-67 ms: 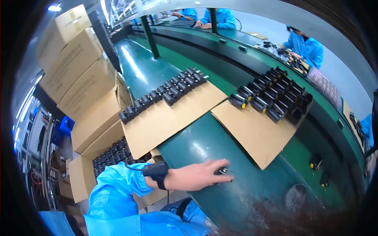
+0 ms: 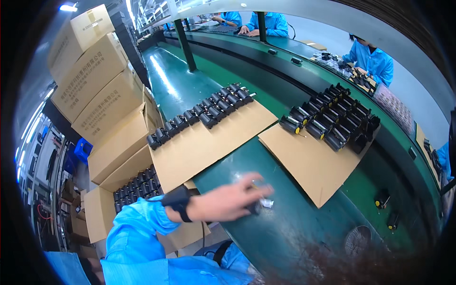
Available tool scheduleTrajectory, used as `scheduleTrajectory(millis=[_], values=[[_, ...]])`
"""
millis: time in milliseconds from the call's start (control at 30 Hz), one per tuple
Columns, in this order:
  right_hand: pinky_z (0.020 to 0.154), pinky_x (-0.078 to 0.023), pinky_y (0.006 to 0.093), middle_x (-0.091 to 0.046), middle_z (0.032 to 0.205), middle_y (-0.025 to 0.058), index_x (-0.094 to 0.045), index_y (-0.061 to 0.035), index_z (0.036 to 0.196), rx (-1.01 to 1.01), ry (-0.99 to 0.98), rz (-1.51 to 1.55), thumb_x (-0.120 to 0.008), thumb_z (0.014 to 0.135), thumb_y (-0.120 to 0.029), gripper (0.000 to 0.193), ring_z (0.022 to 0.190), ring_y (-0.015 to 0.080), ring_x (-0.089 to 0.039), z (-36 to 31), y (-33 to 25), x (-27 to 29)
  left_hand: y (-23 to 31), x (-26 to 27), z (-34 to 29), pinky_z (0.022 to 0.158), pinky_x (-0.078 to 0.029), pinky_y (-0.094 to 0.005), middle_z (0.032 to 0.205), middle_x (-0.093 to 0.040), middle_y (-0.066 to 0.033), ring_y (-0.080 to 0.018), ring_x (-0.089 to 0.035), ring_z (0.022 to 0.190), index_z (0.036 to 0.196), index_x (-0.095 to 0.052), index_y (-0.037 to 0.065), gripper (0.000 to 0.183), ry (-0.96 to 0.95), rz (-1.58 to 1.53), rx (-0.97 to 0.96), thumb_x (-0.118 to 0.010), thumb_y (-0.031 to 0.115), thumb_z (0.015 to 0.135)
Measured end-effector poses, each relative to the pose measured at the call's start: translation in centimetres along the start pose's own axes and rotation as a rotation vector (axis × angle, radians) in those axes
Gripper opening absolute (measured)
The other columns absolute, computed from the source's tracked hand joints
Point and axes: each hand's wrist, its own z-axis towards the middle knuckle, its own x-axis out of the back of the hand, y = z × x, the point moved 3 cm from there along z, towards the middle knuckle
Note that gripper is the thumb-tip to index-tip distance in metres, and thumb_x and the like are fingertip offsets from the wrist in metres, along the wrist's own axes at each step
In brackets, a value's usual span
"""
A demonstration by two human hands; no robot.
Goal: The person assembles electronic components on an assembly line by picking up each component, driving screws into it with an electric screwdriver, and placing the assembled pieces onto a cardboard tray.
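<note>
Bright, cool light comes from ceiling lamps (image 2: 68, 8) high beyond the worktop's (image 2: 304, 232) far left corner; glare runs as a white streak (image 2: 162, 76) down the worktop's far end, a softer sheen lies nearer its middle; blur smears the hand (image 2: 230, 202) and the dark part (image 2: 255, 208) at its fingertips; a brownish, out-of-focus smudge (image 2: 327, 263) veils the worktop's near edge; straight lines bow strongly toward the black fisheye rim.

Factory with workbench (image 2: 294, 218), stacked cartons (image 2: 102, 104)
</note>
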Motion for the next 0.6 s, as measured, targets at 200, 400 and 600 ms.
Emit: scheduleTrajectory(millis=[200, 400, 600], values=[[0.05, -0.04, 0.0308, -0.055, 0.068, 0.0062, -0.059, -0.0104, 0.102, -0.025, -0.022, 0.021, -0.043, 0.087, -0.09, 0.083, 0.05, 0.0187, -0.047, 0.3, 0.2, 0.5, -14.3, 11.0, -7.2, 0.093, -0.054, -0.0406, 0.117, -0.06, -0.0169, -0.0353, -0.062, 0.108, 0.137, -0.059, 0.005, 0.07, 0.701, 0.295, 0.538, -0.084, 0.019, 0.073], [0.05, -0.04, 0.032, -0.057, 0.069, 0.0072, -0.059, -0.0098, 0.103, -0.011, -0.011, 0.027, -0.043, 0.088, -0.089, 0.082, 0.052, 0.0191, -0.049, 0.0, 0.0, -0.6, -22.1, 10.2, -7.2, 0.106, -0.048, -0.0458, 0.123, -0.06, -0.0181, -0.0387, -0.056, 0.121, 0.137, -0.059, 0.006, 0.069, 0.632, 0.481, 0.672, -0.083, 0.02, 0.074], [0.05, -0.04, 0.032, -0.056, 0.068, 0.0072, -0.059, -0.0097, 0.102, 0.012, 0.025, 0.047, -0.042, 0.088, -0.09, 0.083, 0.052, 0.0188, -0.049, -0.3, -0.1, 0.4, -22.1, 10.9, -4.2, 0.108, -0.047, -0.0444, 0.131, -0.053, -0.0205, -0.0404, -0.055, 0.124, 0.14, -0.054, 0.002, 0.074, 0.728, 0.49, 0.583, -0.085, 0.017, 0.075]])
